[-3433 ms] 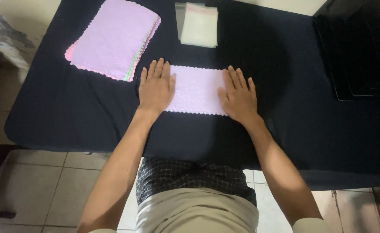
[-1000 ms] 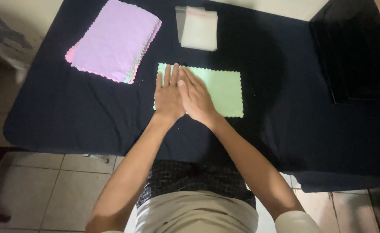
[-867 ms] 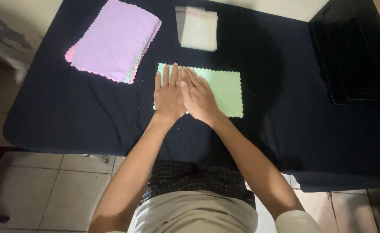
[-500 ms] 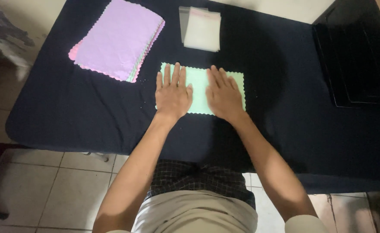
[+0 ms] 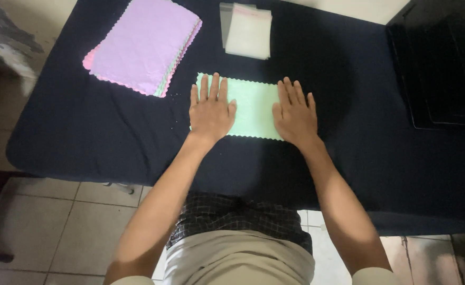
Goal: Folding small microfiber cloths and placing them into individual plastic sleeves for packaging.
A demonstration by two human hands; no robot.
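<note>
Head view: the fingers (image 5: 213, 87) of the left hand (image 5: 210, 112) lie straight and spread, released and grasping nothing, pressed flat on the left part of a pale green cloth (image 5: 253, 105) with a scalloped edge. The right hand (image 5: 296, 113) lies the same way, palm down, its fingers extended and slack on the cloth's right end, where it hides the edge. The two hands rest apart, with a bare strip of green showing between them. The cloth lies flat near the middle of the tabletop (image 5: 84, 132), which is covered in dark navy fabric. To the upper left, well apart from the hands, sits a stack of cloths (image 5: 145, 47), lilac on top with pink and green edges peeking out below. Just beyond the green cloth, toward the far side, lies a small pile of clear plastic sleeves (image 5: 247, 30). At the far right stand black trays (image 5: 443, 68), stacked together. Both forearms reach in from the near edge, over a checked shirt and light trousers, with a tiled floor (image 5: 42, 227) below.
</note>
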